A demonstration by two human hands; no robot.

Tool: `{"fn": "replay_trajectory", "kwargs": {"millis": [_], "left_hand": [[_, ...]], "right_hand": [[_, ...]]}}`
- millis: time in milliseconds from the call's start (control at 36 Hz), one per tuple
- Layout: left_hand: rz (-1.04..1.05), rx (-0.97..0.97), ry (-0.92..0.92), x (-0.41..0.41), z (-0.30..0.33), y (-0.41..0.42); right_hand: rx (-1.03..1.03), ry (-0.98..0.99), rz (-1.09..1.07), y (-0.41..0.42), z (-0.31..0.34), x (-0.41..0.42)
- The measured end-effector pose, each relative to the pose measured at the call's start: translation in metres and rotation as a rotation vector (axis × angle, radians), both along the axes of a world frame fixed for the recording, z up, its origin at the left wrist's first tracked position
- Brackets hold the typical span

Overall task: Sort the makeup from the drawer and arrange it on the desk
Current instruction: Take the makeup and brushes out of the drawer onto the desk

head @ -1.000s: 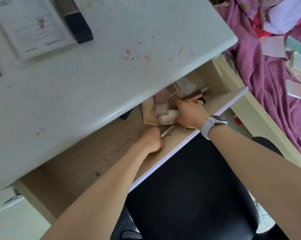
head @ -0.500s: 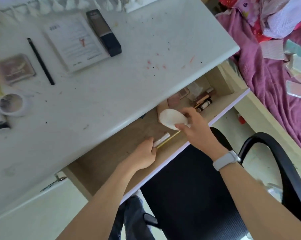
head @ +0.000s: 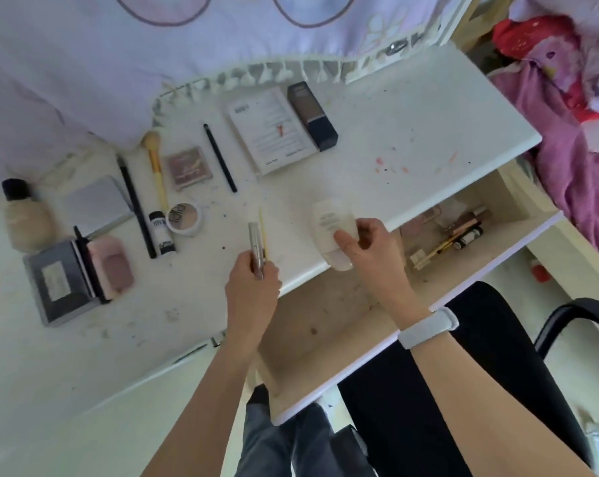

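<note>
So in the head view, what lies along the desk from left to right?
Beige foundation bottle → grey compact → yellow-handled brush → black pencil → white booklet → dark foundation stick.

This is a bedroom at home. A white desk [head: 411, 139] stands just beside a bed [head: 580, 160] heaped with pink and purple bedding, and a pale fabric with a tasselled edge [head: 263, 75] hangs along the desk's back. A black swivel chair [head: 490, 373] sits under the open drawer [head: 325, 325], and makeup [head: 187, 165] lies spread across the stained desk top.
</note>
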State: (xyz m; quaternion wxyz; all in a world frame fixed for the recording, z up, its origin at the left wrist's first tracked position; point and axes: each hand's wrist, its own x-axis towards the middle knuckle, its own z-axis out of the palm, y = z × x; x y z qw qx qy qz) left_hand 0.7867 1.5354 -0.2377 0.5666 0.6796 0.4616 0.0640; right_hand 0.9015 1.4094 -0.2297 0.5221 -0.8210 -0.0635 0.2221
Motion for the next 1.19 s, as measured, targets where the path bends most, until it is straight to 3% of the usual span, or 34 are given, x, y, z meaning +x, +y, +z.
{"fn": "replay_trajectory", "kwargs": {"millis": [139, 250, 500, 694, 806, 1000, 1194], "left_hand": [[0.154, 0.002, -0.006, 0.015, 0.005, 0.029], [0.145, 0.04, 0.069, 0.025, 0.002, 0.044], [0.145, 0.011, 0.011, 0.034, 0.02, 0.058], [-0.136, 0.315, 0.004, 0.019, 0.017, 0.058], [-0.3, 0.382, 0.065, 0.012, 0.008, 0.059], [-0.327, 0.421, 0.069, 0.009, 0.01, 0.059], [-0.334, 0.603, -0.04, 0.002, 0.021, 0.017]], "right_hand": [[-0.133, -0.006, 0.084, 0.049, -0.005, -0.003], [-0.174, 0.001, 0.133, 0.077, -0.006, -0.005], [-0.259, -0.088, 0.204, 0.114, -0.004, 0.005], [-0.267, -0.173, 0.199, 0.126, -0.007, 0.01], [-0.225, -0.219, 0.235, 0.123, -0.007, 0.004], [-0.165, -0.233, 0.314, 0.109, 0.001, -0.002], [-0.089, -0.221, 0.197, 0.038, 0.0, -0.02]]}}
